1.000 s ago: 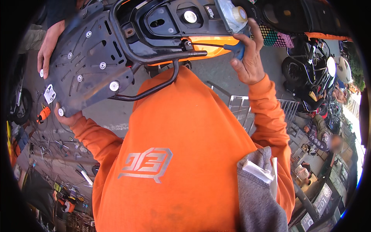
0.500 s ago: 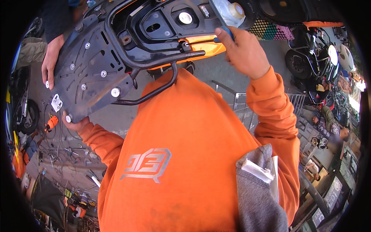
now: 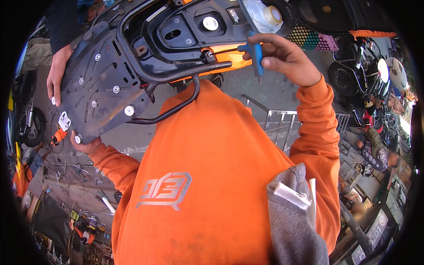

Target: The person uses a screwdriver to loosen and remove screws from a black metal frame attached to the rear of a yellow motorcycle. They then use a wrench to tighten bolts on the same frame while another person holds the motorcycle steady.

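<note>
My right hand (image 3: 292,61) grips a T-handle hex key (image 3: 256,56) by its blue grip, thumb and fingers around it. The key's thin shaft runs left to a bolt point (image 3: 209,55) on a black tubular rack (image 3: 176,69) at a motorcycle's tail. Fixed to that rack is a flat black plate (image 3: 104,112) with slots and several round silver studs. My left hand (image 3: 87,145) holds the plate's near left corner, with some fingers hidden beneath it. Another person's hand (image 3: 58,73) rests on the plate's far left edge.
The motorcycle's dark tail (image 3: 207,39) has orange side panels. A clear plastic bag with a tape roll (image 3: 273,15) lies on it. A metal railing (image 3: 282,123) stands right of me. Parked motorcycles (image 3: 349,75) line the right. Tools lie scattered at lower left.
The blue handle has turned to stand crosswise, and my right hand's fingers have loosened and shifted slightly right. My left hand stays at the plate corner.
</note>
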The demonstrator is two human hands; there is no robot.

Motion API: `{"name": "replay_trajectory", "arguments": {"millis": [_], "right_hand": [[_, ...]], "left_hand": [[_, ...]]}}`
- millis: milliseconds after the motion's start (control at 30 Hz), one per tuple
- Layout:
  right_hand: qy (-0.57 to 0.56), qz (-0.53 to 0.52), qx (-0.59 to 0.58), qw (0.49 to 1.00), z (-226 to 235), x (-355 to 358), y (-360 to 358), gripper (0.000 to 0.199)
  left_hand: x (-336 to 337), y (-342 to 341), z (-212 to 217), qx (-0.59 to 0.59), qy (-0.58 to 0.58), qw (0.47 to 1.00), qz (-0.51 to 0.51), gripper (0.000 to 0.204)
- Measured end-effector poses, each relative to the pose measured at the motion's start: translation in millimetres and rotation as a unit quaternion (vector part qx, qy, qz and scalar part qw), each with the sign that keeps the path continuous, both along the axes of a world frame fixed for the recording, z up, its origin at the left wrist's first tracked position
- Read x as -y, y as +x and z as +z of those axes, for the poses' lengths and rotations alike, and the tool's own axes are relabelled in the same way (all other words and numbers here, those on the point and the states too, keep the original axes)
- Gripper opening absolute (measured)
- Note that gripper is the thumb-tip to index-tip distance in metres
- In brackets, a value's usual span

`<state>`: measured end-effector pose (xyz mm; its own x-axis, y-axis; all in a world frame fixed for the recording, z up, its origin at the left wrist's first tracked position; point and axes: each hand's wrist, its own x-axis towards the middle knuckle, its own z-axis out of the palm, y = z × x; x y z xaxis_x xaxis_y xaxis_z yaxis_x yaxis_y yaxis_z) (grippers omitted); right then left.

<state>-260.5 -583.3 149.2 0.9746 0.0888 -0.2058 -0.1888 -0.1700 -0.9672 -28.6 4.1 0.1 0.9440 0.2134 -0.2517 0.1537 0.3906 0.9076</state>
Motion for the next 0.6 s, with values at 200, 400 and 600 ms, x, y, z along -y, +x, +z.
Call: {"name": "replay_trajectory", "arguments": {"millis": [200, 400, 600], "right_hand": [[-0.503, 0.129, 0.270, 0.811, 8.0, 20.2, 12.1, 0.062], [-0.647, 0.000, 0.224, 0.729, 9.4, -27.7, 29.6, 0.044], [-0.136, -0.307, -0.214, 0.917, 0.0, -31.7, 20.3, 0.059]], "left_hand": [[2.2, 1.7, 6.6, -0.035, -0.030, 0.999, 0.008, 0.053], [4.0, 2.1, 9.9, -0.040, -0.025, 0.998, 0.031, 0.053], [0.7, -1.3, 7.7, -0.004, 0.037, 0.999, 0.036, 0.051]]}}
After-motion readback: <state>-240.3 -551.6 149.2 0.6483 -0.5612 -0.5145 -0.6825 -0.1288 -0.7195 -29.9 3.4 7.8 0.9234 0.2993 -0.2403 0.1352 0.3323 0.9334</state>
